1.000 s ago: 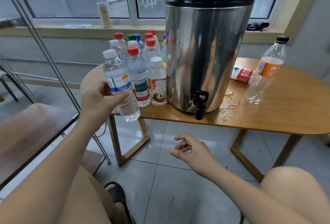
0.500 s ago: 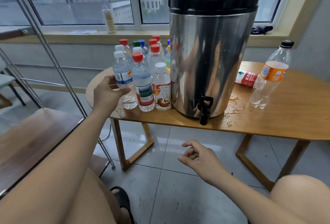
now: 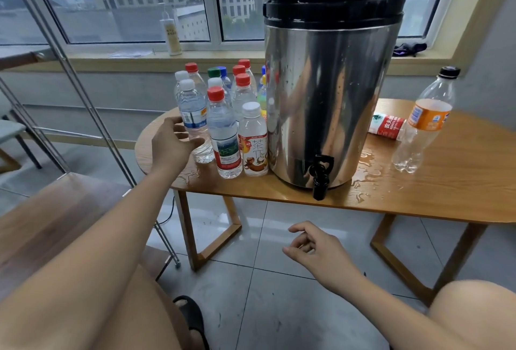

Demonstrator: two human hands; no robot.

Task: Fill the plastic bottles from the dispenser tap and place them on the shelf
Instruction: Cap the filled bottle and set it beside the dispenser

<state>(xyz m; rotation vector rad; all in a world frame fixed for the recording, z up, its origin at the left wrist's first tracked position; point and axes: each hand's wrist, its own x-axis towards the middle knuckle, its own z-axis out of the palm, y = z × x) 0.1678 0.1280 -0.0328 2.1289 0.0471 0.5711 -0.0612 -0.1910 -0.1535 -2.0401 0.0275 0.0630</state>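
Note:
A steel dispenser [image 3: 329, 84] with a black lid stands on the wooden table [image 3: 446, 182], its black tap [image 3: 320, 179] over the front edge. Left of it stands a cluster of several capped bottles [image 3: 240, 92]. A white-capped, blue-labelled bottle [image 3: 192, 109] stands upright at the cluster's front left. My left hand [image 3: 173, 143] is beside it with fingers loosened and spread, the thumb in front of the bottle's lower part. My right hand [image 3: 315, 249] hangs loosely curled below the table edge, holding nothing.
An orange-labelled bottle [image 3: 424, 120] stands right of the dispenser, and a red-labelled bottle [image 3: 386, 126] lies behind it. Water is spilled on the table near the tap. A wooden shelf board [image 3: 55, 210] with metal poles [image 3: 83, 92] is at my left.
My left hand carried the blue-labelled bottle back to the table, stood it by the cluster and loosened its grip. My right hand stayed low.

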